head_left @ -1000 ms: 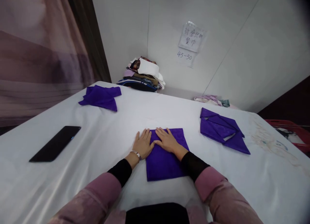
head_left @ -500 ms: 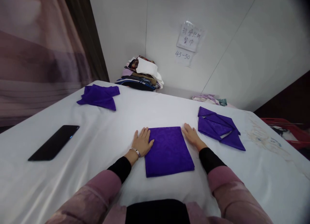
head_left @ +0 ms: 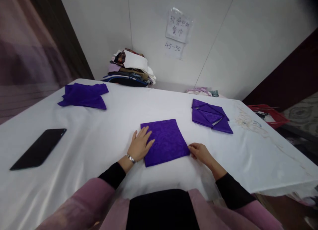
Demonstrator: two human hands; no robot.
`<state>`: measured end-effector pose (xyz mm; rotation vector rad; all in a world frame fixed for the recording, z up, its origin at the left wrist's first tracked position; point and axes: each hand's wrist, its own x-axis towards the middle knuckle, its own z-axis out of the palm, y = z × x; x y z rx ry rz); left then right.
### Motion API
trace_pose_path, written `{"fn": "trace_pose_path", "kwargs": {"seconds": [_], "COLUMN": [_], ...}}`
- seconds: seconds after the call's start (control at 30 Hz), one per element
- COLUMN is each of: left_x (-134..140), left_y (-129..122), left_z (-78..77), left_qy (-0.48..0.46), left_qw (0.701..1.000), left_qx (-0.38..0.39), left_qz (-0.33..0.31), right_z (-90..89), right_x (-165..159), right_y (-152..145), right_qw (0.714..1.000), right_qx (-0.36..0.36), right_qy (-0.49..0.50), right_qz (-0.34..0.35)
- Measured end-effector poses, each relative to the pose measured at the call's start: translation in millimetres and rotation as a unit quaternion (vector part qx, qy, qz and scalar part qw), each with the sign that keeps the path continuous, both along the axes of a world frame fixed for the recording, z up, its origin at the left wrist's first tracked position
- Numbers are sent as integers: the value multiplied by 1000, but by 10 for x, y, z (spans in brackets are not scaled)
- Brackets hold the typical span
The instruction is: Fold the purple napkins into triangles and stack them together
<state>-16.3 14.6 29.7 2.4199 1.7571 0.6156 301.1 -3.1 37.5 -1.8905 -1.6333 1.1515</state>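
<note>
A purple cloth napkin (head_left: 167, 142), folded into a square, lies flat on the white-covered table (head_left: 139, 104) in front of me. My left hand (head_left: 139, 144) rests on its left edge with the fingers spread. At the near right corner, my right hand (head_left: 199, 152) pinches the napkin between thumb and fingers. Beyond my right hand lies a second purple napkin (head_left: 211, 116), folded into an angular shape with pointed ends. Another folded purple napkin (head_left: 83, 95) is at the far left of the table.
A black tablet or phone (head_left: 39, 148) lies on the left. Stacked clothes (head_left: 132, 69) stand against the wall at the back, with more fabric (head_left: 200, 91) to their right. Past the table's right edge is a red basket (head_left: 270, 115). Handwritten paper signs (head_left: 177, 26) hang on the wall.
My right hand has come from the napkin's far right corner to the near right corner and now pinches it. My left hand stays at the left edge. The view has shifted right.
</note>
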Motion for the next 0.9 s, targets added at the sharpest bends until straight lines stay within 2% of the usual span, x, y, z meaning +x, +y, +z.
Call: {"fn": "trace_pose_path", "kwargs": {"seconds": [0.13, 0.2, 0.33, 0.43, 0.5, 0.6, 0.7, 0.8, 0.9], "left_x": [-14, -49, -111, -123, -120, -117, -122, -120, -110], "left_y": [-485, -678, -882, -917, -921, -930, -945, -948, -926], "left_z": [26, 18, 17, 30, 33, 27, 22, 31, 50], "left_qy": [-51, -67, -81, -77, -78, -84, -85, -80, -70], "left_qw": [994, 989, 987, 988, 988, 988, 987, 988, 989], "left_qx": [6, -6, -16, -28, -30, -27, -24, -25, -27], "left_qz": [-101, -134, -138, -133, -130, -129, -133, -132, -130], "right_z": [14, 24, 13, -29, -70, -135, -157, -118, -52], "right_x": [-91, -115, -110, -110, -114, -106, -90, -104, -143], "right_y": [-101, -100, -20, 57, 89, 101, 79, 25, -53], "right_qw": [997, 997, 998, 986, 982, 985, 990, 998, 996], "right_qx": [-53, -62, -26, 40, 40, 15, 27, 31, -11], "right_qy": [40, 35, -61, -161, -176, -152, -109, -25, 85], "right_qz": [-38, -34, 10, 37, 55, 83, 84, 52, -10]}}
